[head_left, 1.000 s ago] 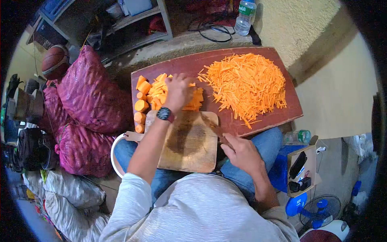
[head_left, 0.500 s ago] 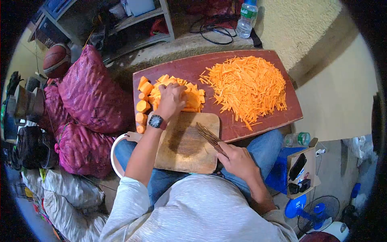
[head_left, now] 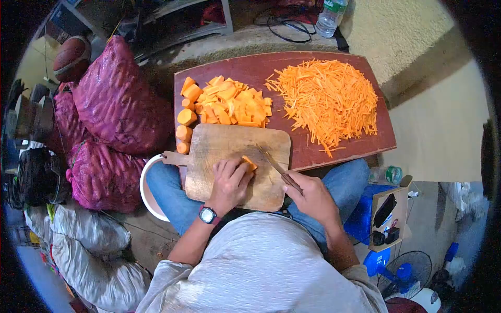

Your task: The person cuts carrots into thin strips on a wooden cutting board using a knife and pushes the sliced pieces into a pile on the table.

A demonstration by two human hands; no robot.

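Observation:
My left hand is closed on a small stack of carrot slices, pressed against the wooden cutting board. In my right hand I grip a knife, its thin blade slanting over the board's right part, just beside the slices. Beyond the board lies a pile of flat carrot pieces, with a row of thick carrot chunks along its left. A large heap of carrot strips covers the right of the red-brown table.
Full purple mesh sacks stand at left, with a basketball behind them. A white bucket rim shows beside my left knee. At right are a cardboard box and a fan. A water bottle stands behind the table.
My left hand has come back from the carrot pile to the board, bringing carrot slices. The knife stays in my right hand, its blade now turned more edge-on. The view has shifted slightly.

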